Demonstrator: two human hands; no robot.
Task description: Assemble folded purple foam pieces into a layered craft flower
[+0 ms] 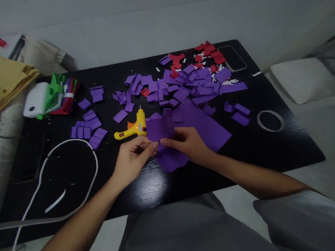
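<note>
Between my two hands a folded piece of purple paper (159,127) is held up, pinched along its lower edge. My left hand (132,155) closes thumb and fingers on its left side. On the right side, my right hand (188,143) grips it with the thumb in front. Beneath and behind lies a larger purple sheet (202,124), partly covered by my right hand. A yellow glue gun (131,126) rests just left of the held piece, its nozzle pointing away from me.
Folded purple pieces (158,85) are heaped across the back, with red scraps (208,52) behind. More purple pieces (88,128) lie left. A white cable (97,166) loops over the black table (273,148). A tape ring (270,121) sits right; bundled coloured strips (56,93) lie back left.
</note>
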